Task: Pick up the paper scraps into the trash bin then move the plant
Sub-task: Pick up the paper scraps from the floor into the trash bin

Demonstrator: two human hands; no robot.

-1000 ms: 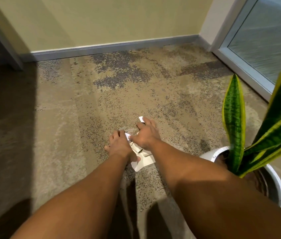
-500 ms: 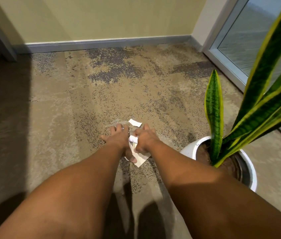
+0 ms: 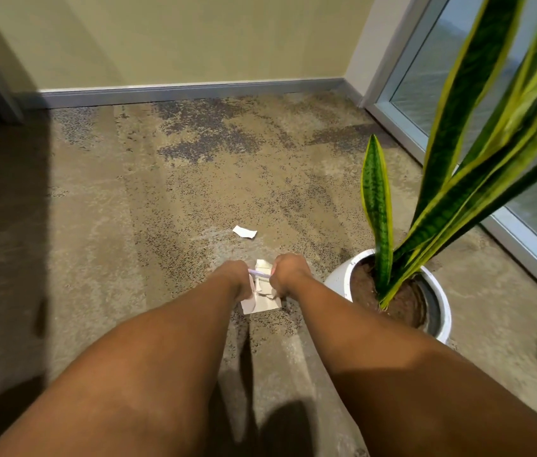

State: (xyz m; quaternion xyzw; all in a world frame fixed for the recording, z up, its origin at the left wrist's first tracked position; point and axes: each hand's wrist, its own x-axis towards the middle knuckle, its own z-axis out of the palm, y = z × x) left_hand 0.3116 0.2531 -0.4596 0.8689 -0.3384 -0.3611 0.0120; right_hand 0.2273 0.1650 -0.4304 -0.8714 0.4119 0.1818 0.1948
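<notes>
1. My left hand (image 3: 236, 278) is curled closed on the left side of a small bundle of white torn paper scraps (image 3: 262, 293), fingers tucked under so I see only the back of the hand.
2. My right hand (image 3: 288, 275) is closed the same way on the bundle's right side, so the scraps sit pinched between my two fists, low over the floor.
3. A thin pale strip of the paper (image 3: 259, 273) bridges the gap from one fist to the other, near the knuckles.
4. The largest white piece hangs below both hands, its lower edge toward me; whether it touches the floor I cannot tell.
5. One more small white paper scrap (image 3: 244, 231) lies loose on the mottled beige-and-grey carpet (image 3: 161, 209), beyond my hands and apart from them, slightly left of the right fist.
6. The tall snake plant with green, yellow-edged leaves (image 3: 376, 209) stands in a round white pot (image 3: 338, 278) just to the right of my right hand, near but not touching it.
7. Brown soil (image 3: 364, 285) fills the pot.
8. The pot stands on the carpet near a glass panel with a pale frame (image 3: 402, 120) on the right; a yellowish wall with a grey skirting board (image 3: 194, 92) runs across ahead.
</notes>
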